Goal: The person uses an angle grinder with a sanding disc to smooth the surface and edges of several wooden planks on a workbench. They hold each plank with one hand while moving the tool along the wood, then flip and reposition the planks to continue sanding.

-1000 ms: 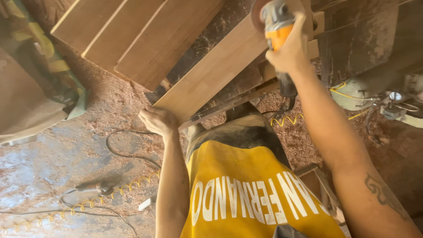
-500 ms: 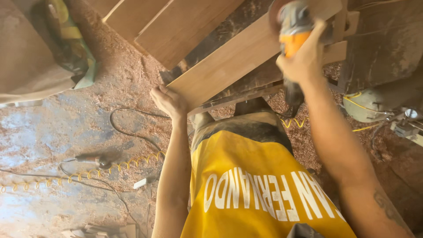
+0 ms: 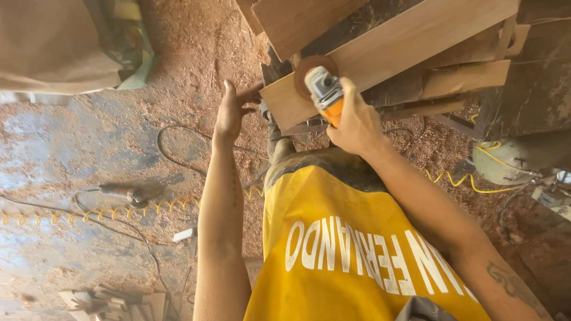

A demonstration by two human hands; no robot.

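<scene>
Sawdust-strewn floor (image 3: pixel 89 137), reddish and patchy. Coiled yellow hose (image 3: pixel 89 212) stretched across the left. Small hand tool (image 3: pixel 122 192) lying just beside that coil, black cable (image 3: pixel 169 156) looping near it. Stack of wood offcuts (image 3: pixel 119 300) at near left. Brown sack (image 3: pixel 53 47) at far left. Second yellow coil (image 3: pixel 458 178) at right, beside a grey-green tank (image 3: pixel 517 160).

— What's this person wearing?
— A bright yellow shirt (image 3: pixel 357 255) with big white block lettering, sleeveless; both arms are bare.
— Any markings?
— A dark tattoo (image 3: pixel 511 285) on the right forearm, and dark dusty trousers (image 3: pixel 321 163).
</scene>
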